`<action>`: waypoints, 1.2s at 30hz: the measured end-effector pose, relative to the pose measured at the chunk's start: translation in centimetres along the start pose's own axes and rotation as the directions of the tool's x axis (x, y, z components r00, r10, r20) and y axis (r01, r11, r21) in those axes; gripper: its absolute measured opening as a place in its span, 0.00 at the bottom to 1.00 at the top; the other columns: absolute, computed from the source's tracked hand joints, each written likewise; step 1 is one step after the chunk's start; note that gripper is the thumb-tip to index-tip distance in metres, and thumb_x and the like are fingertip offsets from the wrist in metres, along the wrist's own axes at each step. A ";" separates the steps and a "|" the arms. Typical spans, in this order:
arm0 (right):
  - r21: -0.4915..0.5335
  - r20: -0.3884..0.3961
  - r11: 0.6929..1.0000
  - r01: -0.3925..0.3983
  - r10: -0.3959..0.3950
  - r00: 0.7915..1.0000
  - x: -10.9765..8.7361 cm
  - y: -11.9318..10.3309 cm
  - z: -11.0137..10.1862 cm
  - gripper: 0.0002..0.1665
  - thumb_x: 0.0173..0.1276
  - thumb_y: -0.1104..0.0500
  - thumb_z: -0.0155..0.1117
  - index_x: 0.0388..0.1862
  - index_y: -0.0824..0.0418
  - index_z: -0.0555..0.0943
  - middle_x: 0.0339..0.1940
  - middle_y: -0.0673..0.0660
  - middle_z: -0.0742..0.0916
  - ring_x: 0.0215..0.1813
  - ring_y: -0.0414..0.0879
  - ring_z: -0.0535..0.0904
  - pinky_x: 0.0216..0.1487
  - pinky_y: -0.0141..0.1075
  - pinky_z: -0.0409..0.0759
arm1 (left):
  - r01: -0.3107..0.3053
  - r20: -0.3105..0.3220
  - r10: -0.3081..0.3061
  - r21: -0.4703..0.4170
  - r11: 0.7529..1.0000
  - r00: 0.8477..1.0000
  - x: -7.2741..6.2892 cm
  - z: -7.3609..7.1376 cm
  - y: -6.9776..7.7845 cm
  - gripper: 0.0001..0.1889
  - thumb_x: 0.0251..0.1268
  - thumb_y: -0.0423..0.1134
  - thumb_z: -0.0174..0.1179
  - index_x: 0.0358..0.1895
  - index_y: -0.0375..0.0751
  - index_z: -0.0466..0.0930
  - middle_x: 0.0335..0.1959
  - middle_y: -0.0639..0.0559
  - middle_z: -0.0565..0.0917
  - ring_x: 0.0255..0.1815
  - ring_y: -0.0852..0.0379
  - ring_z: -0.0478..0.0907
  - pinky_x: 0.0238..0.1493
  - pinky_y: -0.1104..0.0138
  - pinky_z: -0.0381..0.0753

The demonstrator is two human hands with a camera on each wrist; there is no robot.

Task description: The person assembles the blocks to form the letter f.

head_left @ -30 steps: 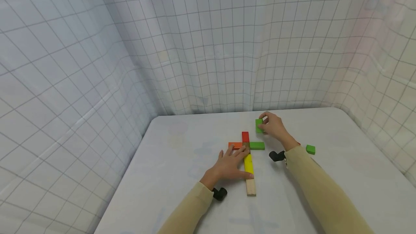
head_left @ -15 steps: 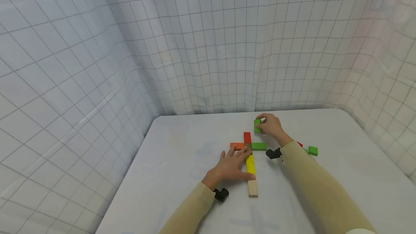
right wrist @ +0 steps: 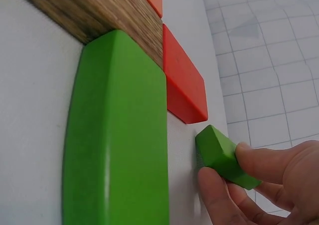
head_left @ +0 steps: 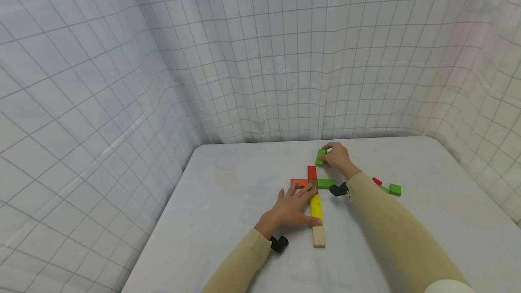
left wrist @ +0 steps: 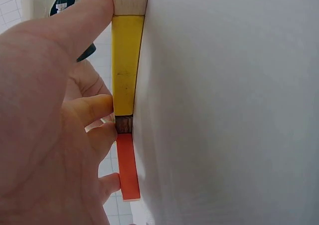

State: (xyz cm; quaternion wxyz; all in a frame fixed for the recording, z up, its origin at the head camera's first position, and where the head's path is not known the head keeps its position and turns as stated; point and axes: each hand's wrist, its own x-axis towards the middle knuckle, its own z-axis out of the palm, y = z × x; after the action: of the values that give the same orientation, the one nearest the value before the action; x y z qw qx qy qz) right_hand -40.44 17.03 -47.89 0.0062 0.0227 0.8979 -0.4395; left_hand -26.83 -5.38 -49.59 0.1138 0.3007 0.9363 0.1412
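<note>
Flat blocks lie in a cross on the white table: red (head_left: 311, 172) at the far end, orange (head_left: 299, 183) on the left, green (head_left: 326, 184) on the right. Below the dark brown centre block (left wrist: 123, 124) come a yellow block (head_left: 315, 207) and a plain wooden block (head_left: 319, 237). My left hand (head_left: 290, 209) is spread over the cross, its fingertips touching the orange and brown blocks and its thumb near the yellow-wood joint. Just beyond the red block, my right hand (head_left: 338, 156) pinches another green block (right wrist: 219, 152), held tilted between thumb and fingers.
To the right of the right forearm lie a small green block (head_left: 395, 189), a small red block (head_left: 376, 181) and another green piece (head_left: 384, 189), partly hidden by the sleeve. White cloth with a grid pattern (head_left: 260, 58) hangs behind the table's back edge and along both sides.
The right hand has shifted slightly left relative to the cross, and its green block has turned from straight to slanted. The left hand keeps its place on the blocks.
</note>
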 end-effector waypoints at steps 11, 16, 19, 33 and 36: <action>-0.031 0.033 0.995 -0.097 0.098 0.995 0.5 -0.4 0.8 0.25 0.70 0.56 0.68 0.60 0.68 0.78 0.50 0.67 0.83 0.31 0.43 0.80 0.32 0.31 0.80 | -0.001 0.005 0.001 0.020 1.000 1.000 0.0 -0.1 -0.1 0.51 0.56 0.78 0.55 0.81 0.66 0.50 0.82 0.64 0.46 0.82 0.42 0.37 0.72 0.33 0.41; -0.093 0.038 0.991 -0.097 0.101 0.994 0.7 -0.4 1.1 0.25 0.70 0.53 0.68 0.59 0.68 0.79 0.51 0.66 0.82 0.28 0.42 0.78 0.31 0.30 0.77 | -0.004 0.001 0.004 0.011 1.000 1.000 -0.1 -0.3 0.0 0.50 0.57 0.77 0.57 0.81 0.65 0.51 0.82 0.64 0.46 0.82 0.41 0.37 0.72 0.33 0.41; -0.121 0.041 0.988 -0.093 0.099 0.994 0.6 -0.4 1.2 0.25 0.70 0.51 0.68 0.58 0.67 0.80 0.49 0.65 0.83 0.26 0.41 0.78 0.31 0.31 0.76 | -0.006 -0.003 0.006 0.005 1.000 1.000 -0.2 -0.3 0.1 0.50 0.57 0.76 0.57 0.81 0.64 0.51 0.82 0.63 0.47 0.82 0.41 0.38 0.72 0.33 0.42; -0.136 0.075 0.989 -0.059 0.069 0.995 0.1 -0.4 1.0 0.26 0.71 0.50 0.67 0.59 0.66 0.80 0.54 0.66 0.82 0.29 0.42 0.79 0.34 0.32 0.75 | 0.005 -0.002 -0.005 0.017 1.000 1.000 -0.2 0.0 0.2 0.51 0.56 0.78 0.56 0.81 0.66 0.50 0.82 0.65 0.45 0.82 0.42 0.37 0.72 0.34 0.41; -0.129 0.074 0.990 -0.056 0.066 0.995 0.0 -0.5 1.0 0.26 0.71 0.51 0.67 0.60 0.67 0.79 0.57 0.67 0.81 0.29 0.42 0.79 0.34 0.32 0.76 | 0.001 -0.002 -0.001 0.021 1.000 1.000 -0.2 0.0 0.1 0.50 0.57 0.78 0.56 0.81 0.66 0.50 0.82 0.65 0.45 0.82 0.42 0.37 0.72 0.34 0.41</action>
State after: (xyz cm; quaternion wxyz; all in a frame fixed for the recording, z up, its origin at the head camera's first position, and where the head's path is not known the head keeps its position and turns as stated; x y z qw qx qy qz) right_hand -40.51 15.98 -48.11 0.0561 0.0324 0.9219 -0.3819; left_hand -26.63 -5.37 -49.53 0.1096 0.3014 0.9380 0.1317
